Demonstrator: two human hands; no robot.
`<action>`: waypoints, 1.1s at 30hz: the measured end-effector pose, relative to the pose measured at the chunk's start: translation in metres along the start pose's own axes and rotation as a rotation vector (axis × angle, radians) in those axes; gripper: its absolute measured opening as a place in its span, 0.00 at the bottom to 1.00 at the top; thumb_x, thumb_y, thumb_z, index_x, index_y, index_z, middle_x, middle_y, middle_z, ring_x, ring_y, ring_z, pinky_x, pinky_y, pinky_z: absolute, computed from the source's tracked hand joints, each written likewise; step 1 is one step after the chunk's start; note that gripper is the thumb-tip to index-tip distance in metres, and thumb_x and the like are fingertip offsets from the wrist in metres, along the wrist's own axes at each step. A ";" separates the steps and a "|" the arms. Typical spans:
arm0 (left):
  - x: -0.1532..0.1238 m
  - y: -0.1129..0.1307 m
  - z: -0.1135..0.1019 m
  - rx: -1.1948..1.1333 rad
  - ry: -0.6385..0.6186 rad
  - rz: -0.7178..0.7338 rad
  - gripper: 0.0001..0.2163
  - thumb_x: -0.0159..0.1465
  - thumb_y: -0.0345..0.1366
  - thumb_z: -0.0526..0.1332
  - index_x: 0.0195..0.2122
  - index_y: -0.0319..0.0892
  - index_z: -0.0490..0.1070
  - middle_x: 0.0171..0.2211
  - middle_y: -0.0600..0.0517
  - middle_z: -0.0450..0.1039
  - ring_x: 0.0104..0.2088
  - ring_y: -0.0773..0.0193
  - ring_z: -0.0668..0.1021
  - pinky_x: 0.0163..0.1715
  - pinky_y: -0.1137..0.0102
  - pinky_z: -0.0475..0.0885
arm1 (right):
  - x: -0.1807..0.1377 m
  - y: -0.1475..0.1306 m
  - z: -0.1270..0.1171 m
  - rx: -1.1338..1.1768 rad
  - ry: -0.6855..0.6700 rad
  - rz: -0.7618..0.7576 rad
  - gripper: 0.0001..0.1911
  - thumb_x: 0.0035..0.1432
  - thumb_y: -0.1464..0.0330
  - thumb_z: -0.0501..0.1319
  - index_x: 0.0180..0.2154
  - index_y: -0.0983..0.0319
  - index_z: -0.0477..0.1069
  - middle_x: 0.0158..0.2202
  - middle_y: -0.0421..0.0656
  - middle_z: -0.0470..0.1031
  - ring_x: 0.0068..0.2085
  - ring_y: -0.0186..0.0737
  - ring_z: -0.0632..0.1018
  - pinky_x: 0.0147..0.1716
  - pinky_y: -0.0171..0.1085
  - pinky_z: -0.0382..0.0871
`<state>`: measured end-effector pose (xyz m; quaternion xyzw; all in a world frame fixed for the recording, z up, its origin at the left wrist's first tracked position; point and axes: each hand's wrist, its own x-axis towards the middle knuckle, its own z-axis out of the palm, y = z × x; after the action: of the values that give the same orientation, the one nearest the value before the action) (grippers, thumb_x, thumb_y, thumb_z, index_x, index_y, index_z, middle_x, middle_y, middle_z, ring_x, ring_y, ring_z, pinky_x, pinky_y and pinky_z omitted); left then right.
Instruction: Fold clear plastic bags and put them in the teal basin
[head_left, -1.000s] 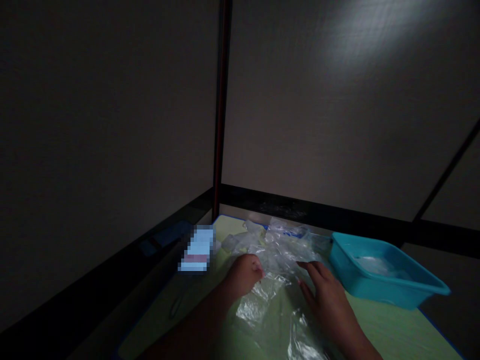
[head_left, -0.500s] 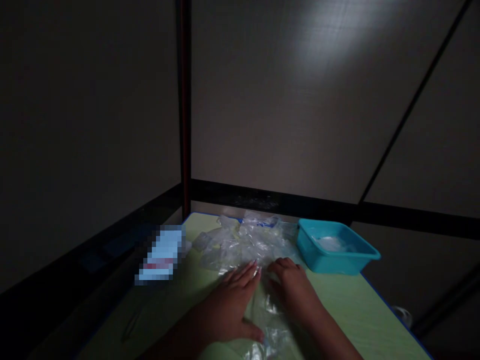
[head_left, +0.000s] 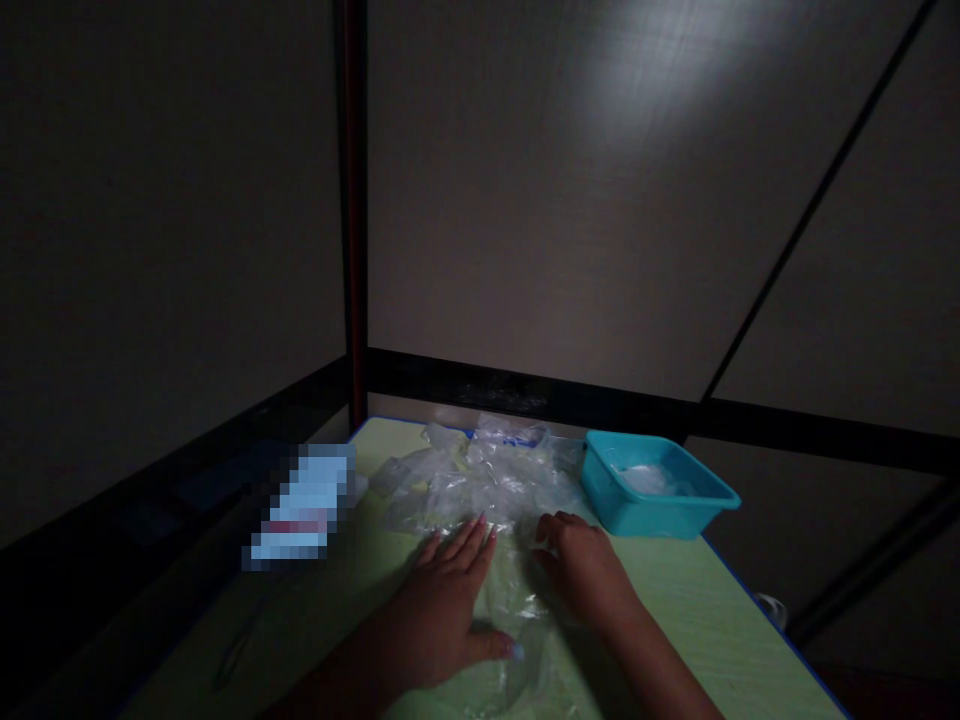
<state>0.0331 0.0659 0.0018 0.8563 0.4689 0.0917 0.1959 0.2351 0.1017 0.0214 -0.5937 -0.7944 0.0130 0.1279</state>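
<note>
A clear plastic bag point(head_left: 517, 610) lies flattened on the pale green table in front of me. My left hand point(head_left: 450, 600) rests at its left side, fingers stretched and thumb spread out over the plastic. On the bag's right side is my right hand point(head_left: 581, 560), with its fingers curled down near the upper edge; whether they pinch the plastic is hidden. Just beyond both hands spreads a heap of crumpled clear plastic bags point(head_left: 487, 480).
A turquoise basin point(head_left: 652, 515) with something whitish inside stands at the table's right rear. At the left edge lies a blurred-out light blue object point(head_left: 304, 505). Dark wall panels close in behind the green table point(head_left: 720, 610), which has a blue edge.
My left hand has shifted slightly left, its thumb and fingers spreading wider apart. My right hand stays at nearly the same place. The whole view has turned a little.
</note>
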 end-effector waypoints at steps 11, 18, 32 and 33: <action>0.001 0.007 -0.005 0.025 -0.166 0.057 0.47 0.49 0.61 0.56 0.63 0.45 0.32 0.63 0.47 0.25 0.62 0.52 0.37 0.57 0.49 0.34 | 0.002 0.023 -0.001 0.030 -0.224 0.074 0.11 0.46 0.61 0.60 0.31 0.62 0.69 0.29 0.44 0.73 0.28 0.36 0.70 0.24 0.32 0.53; 0.003 0.003 -0.008 0.053 -0.196 0.037 0.49 0.47 0.63 0.55 0.63 0.44 0.33 0.62 0.46 0.23 0.62 0.52 0.35 0.57 0.49 0.32 | -0.002 0.036 -0.014 0.110 -0.412 -0.032 0.10 0.46 0.62 0.60 0.26 0.64 0.69 0.23 0.40 0.69 0.24 0.32 0.65 0.21 0.31 0.50; 0.005 -0.008 -0.008 0.072 -0.259 0.063 0.54 0.42 0.63 0.59 0.63 0.43 0.33 0.62 0.45 0.24 0.61 0.50 0.35 0.57 0.49 0.34 | 0.005 0.052 -0.013 0.158 -0.315 0.037 0.02 0.45 0.73 0.60 0.26 0.65 0.71 0.25 0.42 0.72 0.27 0.33 0.69 0.23 0.30 0.53; 0.005 -0.009 -0.008 0.073 -0.263 0.066 0.54 0.41 0.63 0.59 0.63 0.44 0.33 0.62 0.45 0.24 0.61 0.50 0.35 0.56 0.49 0.34 | 0.006 0.053 -0.014 0.148 -0.287 0.050 0.03 0.46 0.74 0.59 0.26 0.65 0.70 0.25 0.42 0.73 0.28 0.34 0.69 0.23 0.30 0.53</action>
<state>0.0263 0.0763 0.0050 0.8825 0.4138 -0.0319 0.2211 0.2866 0.1214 0.0264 -0.5943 -0.7863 0.1596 0.0560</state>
